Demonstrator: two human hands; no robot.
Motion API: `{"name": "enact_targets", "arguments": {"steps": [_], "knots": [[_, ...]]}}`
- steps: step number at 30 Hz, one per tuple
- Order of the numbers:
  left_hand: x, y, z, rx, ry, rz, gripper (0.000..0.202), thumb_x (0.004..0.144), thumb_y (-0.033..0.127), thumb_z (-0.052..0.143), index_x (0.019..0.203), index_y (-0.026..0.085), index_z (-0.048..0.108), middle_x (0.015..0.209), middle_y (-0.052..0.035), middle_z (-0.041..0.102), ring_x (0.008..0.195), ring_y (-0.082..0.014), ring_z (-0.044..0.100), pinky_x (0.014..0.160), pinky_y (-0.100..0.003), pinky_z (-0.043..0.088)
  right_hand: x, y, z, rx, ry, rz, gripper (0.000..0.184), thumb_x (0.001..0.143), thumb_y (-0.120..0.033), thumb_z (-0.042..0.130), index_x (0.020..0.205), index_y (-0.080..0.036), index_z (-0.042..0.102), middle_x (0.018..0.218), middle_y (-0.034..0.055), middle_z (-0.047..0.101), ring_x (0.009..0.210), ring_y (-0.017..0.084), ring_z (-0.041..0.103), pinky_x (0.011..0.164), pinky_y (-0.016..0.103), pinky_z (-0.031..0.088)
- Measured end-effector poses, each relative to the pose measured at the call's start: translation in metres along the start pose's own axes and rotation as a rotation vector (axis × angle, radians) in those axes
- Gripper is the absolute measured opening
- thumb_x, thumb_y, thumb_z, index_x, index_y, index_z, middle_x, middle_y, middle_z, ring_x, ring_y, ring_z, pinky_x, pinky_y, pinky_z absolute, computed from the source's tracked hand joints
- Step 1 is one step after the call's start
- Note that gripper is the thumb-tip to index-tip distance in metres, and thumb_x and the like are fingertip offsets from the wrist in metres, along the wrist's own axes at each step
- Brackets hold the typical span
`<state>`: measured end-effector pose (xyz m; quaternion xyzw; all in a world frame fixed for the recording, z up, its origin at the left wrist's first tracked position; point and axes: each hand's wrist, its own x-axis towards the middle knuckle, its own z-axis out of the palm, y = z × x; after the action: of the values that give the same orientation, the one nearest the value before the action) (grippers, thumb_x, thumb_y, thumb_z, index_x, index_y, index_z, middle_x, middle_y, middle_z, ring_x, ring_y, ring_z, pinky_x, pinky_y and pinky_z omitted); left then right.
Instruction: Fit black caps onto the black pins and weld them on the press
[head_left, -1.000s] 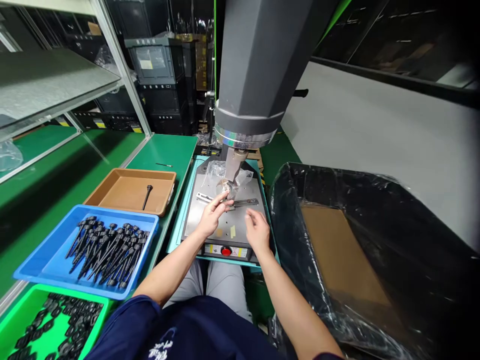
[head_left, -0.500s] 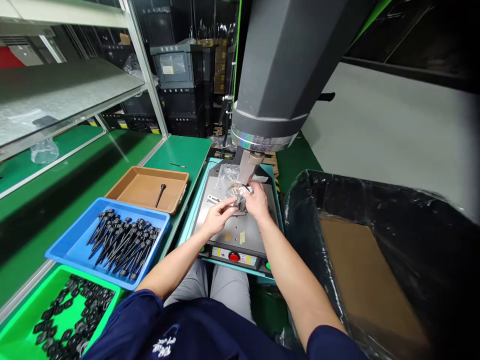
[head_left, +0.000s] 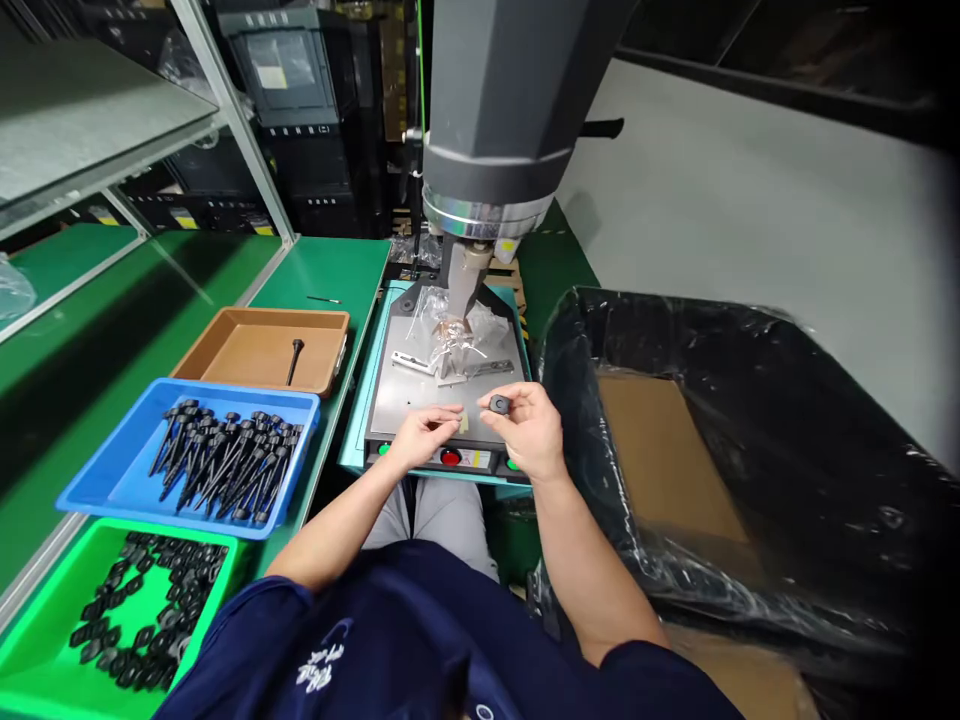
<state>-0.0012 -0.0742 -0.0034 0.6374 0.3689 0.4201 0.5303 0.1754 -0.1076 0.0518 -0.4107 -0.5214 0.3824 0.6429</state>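
Observation:
My right hand pinches a small black plastic cap between thumb and fingers, above the front right of the metal machine plate. The cap's face has a curved mark; its far side is hidden. To its left is my left hand, with fingers stretched out and the thumb a little apart, apparently holding nothing. Just beyond both hands stands the fixture wrapped in clear plastic film, under the grey tool tip of the machine head.
Left of me are a blue tray of black stemmed parts, a green tray of small black pieces, and a brown tray holding one stemmed part. A red button is on the machine's front. A black-lined bin stands at right.
Both hands have drawn back from the film-wrapped fixture toward me. My right hand now shows the black cap in its fingers, held away from the fixture. The camera view has shifted.

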Motion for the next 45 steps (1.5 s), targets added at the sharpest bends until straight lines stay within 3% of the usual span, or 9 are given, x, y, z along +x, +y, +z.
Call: {"name": "enact_targets", "arguments": {"steps": [3,5,9,16,22,30,35,40,45], "knots": [[-0.029,0.014,0.007,0.010,0.043,0.136,0.039,0.081,0.035,0.072,0.116,0.019,0.069,0.129,-0.0124,0.065,0.117,-0.0248,0.063,0.098,-0.040,0.051,-0.016,-0.009,0.019,0.088,-0.102,0.072,0.043,0.066,-0.035,0.087,0.088,-0.024,0.052,0.082,0.0008,0.070,0.078,0.019,0.068,0.076,0.035,0.055],[-0.046,0.020,0.010,0.004,0.121,0.150,0.038,0.081,0.035,0.073,0.115,0.019,0.069,0.117,-0.0098,0.071,0.107,-0.0220,0.067,0.095,-0.037,0.053,-0.024,-0.012,0.033,0.171,-0.148,0.127,0.045,0.064,-0.036,0.089,0.087,-0.025,0.052,0.081,0.0000,0.070,0.076,0.019,0.067,0.073,0.034,0.056],[-0.071,0.027,0.004,-0.113,0.264,0.027,0.029,0.076,0.039,0.077,0.092,0.015,0.073,0.083,-0.0050,0.075,0.074,-0.0167,0.068,0.073,-0.031,0.056,-0.029,-0.014,0.057,0.312,-0.165,0.217,0.047,0.065,-0.039,0.088,0.088,-0.025,0.050,0.076,-0.0016,0.069,0.068,0.017,0.066,0.063,0.030,0.056],[-0.109,0.041,-0.019,-0.387,0.256,-0.147,0.034,0.069,0.043,0.081,0.087,0.015,0.073,0.081,-0.0065,0.075,0.071,-0.0197,0.069,0.074,-0.036,0.056,-0.036,-0.010,0.081,0.366,-0.409,0.433,0.056,0.072,-0.041,0.081,0.117,-0.023,0.052,0.090,0.0043,0.072,0.077,0.021,0.070,0.045,0.024,0.052],[-0.130,0.043,-0.031,-0.431,0.290,-0.183,0.037,0.071,0.047,0.079,0.089,0.015,0.072,0.083,-0.0066,0.074,0.073,-0.0208,0.069,0.076,-0.039,0.056,-0.045,-0.011,0.102,0.282,-0.444,0.434,0.067,0.069,-0.038,0.082,0.126,-0.023,0.051,0.087,0.0026,0.071,0.069,0.020,0.069,0.045,0.026,0.054],[-0.171,0.057,-0.052,-0.365,0.259,-0.188,0.032,0.071,0.042,0.080,0.081,0.015,0.068,0.069,-0.0024,0.068,0.065,-0.0161,0.064,0.069,-0.032,0.053,-0.068,0.005,0.136,0.240,-0.480,0.360,0.065,0.069,-0.035,0.083,0.125,-0.023,0.053,0.085,0.0022,0.069,0.078,0.019,0.067,0.069,0.033,0.058],[-0.210,0.074,-0.104,0.069,0.467,-0.274,0.027,0.077,0.036,0.072,0.092,0.014,0.072,0.082,-0.0059,0.073,0.075,-0.0184,0.067,0.073,-0.031,0.053,-0.075,0.018,0.145,0.289,-0.542,0.370,0.064,0.071,-0.037,0.082,0.126,-0.024,0.051,0.096,0.0040,0.070,0.076,0.016,0.065,0.073,0.033,0.057],[-0.235,0.090,-0.197,0.697,0.776,-0.420,0.022,0.079,0.027,0.067,0.098,0.019,0.076,0.106,-0.0058,0.074,0.099,-0.0234,0.067,0.094,-0.035,0.050,-0.078,0.024,0.135,0.235,-0.564,0.418,0.054,0.076,-0.041,0.079,0.121,-0.024,0.056,0.090,0.0037,0.069,0.072,0.016,0.065,0.070,0.033,0.057],[-0.232,0.081,-0.291,0.980,0.839,-0.761,0.027,0.083,0.026,0.066,0.107,0.017,0.074,0.102,-0.0038,0.075,0.095,-0.0197,0.067,0.090,-0.028,0.049,-0.089,0.032,0.119,0.206,-0.581,0.435,0.049,0.077,-0.043,0.077,0.118,-0.024,0.059,0.089,0.0055,0.070,0.072,0.018,0.065,0.068,0.035,0.057]]}}
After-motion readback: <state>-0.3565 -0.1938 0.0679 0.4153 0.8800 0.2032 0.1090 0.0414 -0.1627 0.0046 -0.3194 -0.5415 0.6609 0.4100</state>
